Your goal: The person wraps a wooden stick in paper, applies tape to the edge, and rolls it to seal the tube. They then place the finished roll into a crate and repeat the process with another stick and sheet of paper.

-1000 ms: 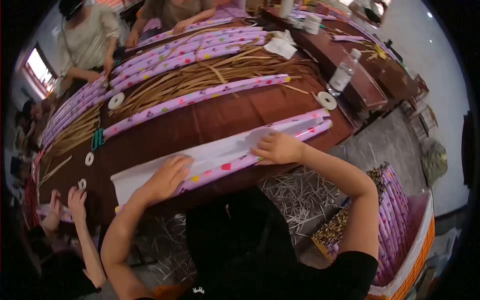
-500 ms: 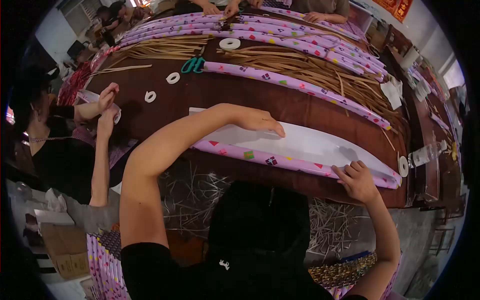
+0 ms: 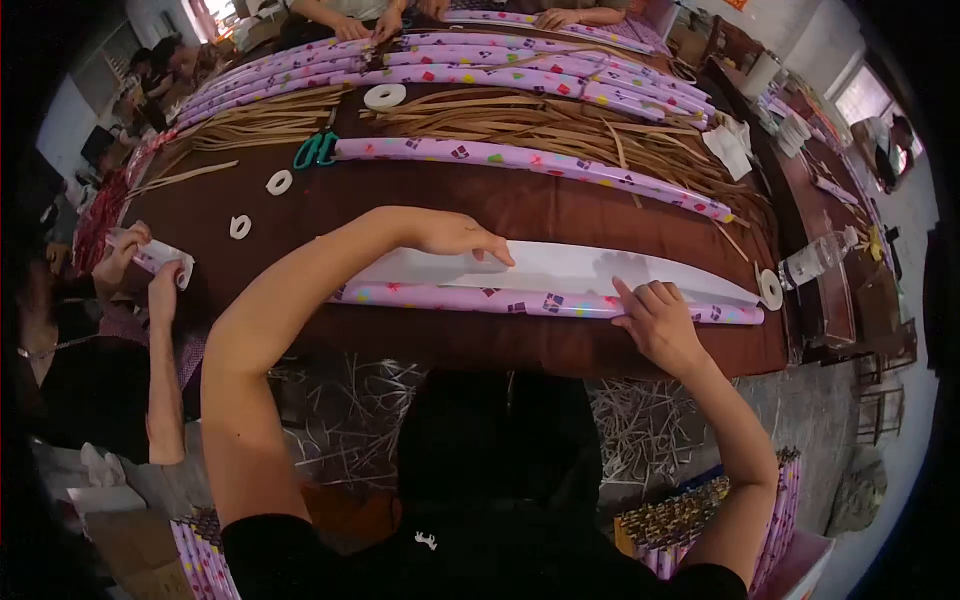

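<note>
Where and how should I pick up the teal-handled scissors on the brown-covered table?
Probably by the teal handle loops, from above and the near left. The loops face the wearer, while the blades seem to point away toward the brown strips. The left end of the long lilac patterned tube crowds the loops' right side.

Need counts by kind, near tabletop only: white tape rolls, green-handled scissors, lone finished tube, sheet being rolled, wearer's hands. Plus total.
White tape rolls: 4
Green-handled scissors: 1
Lone tube: 1
Part-rolled sheet: 1
Wearer's hands: 2
Total: 9
</note>
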Available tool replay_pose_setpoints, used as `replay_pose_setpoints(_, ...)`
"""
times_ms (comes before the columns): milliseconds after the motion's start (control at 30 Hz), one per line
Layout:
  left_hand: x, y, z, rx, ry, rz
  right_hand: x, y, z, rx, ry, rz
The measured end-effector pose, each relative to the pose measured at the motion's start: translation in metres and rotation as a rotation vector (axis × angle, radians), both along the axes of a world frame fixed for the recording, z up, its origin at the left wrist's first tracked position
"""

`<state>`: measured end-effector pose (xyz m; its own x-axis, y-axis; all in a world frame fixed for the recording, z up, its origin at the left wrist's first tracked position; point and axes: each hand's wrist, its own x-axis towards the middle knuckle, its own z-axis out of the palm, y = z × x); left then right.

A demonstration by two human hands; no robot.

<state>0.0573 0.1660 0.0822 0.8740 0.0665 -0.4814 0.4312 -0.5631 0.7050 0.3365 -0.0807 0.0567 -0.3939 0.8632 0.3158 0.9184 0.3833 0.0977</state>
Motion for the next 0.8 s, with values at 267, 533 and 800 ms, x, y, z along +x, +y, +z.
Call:
replay_pose_setpoints(267,-0.006,-0.013,-0.009,0.216,-0.241,-0.029,0.003,0.011,-0.007,0.106,0.089,-0.089)
replay_pose_setpoints(533,-0.023,-0.061,-0.022,0.558,-0.490,0.103,0.005,0.015,-0.014,0.080,0.126,-0.070)
replay_pose_setpoints(800,-0.028,-0.065,-0.054,0.800,-0.737,0.058,0.003,0.020,-0.006,0.042,0.060,0.044)
